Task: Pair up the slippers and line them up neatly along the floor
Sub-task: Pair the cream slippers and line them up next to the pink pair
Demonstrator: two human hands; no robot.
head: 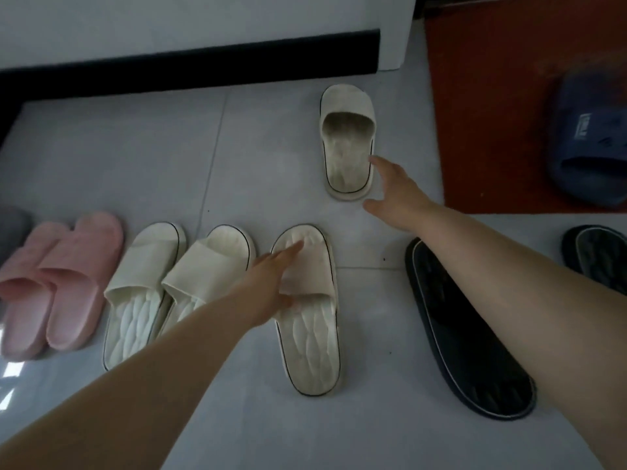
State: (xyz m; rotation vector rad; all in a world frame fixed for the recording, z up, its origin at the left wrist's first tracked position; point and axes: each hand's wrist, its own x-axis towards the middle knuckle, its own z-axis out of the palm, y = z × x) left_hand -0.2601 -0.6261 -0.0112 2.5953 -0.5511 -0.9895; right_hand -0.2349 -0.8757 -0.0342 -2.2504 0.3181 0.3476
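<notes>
A pink pair (64,283) and a cream pair (163,286) stand side by side along the floor at the left. A third cream slipper (312,334) lies to their right; my left hand (271,286) rests on its strap with fingers straight. A worn cream slipper (347,140) lies alone farther back, its toe toward the wall. My right hand (395,191) reaches with fingers spread to its near right edge, a fingertip at the rim. A black slipper (475,351) lies under my right forearm.
A second black slipper (597,256) sits at the right edge. A blue slipper (590,137) lies on the red-brown mat (492,113). A grey slipper (10,228) shows at the far left. A black skirting (190,69) runs along the wall behind.
</notes>
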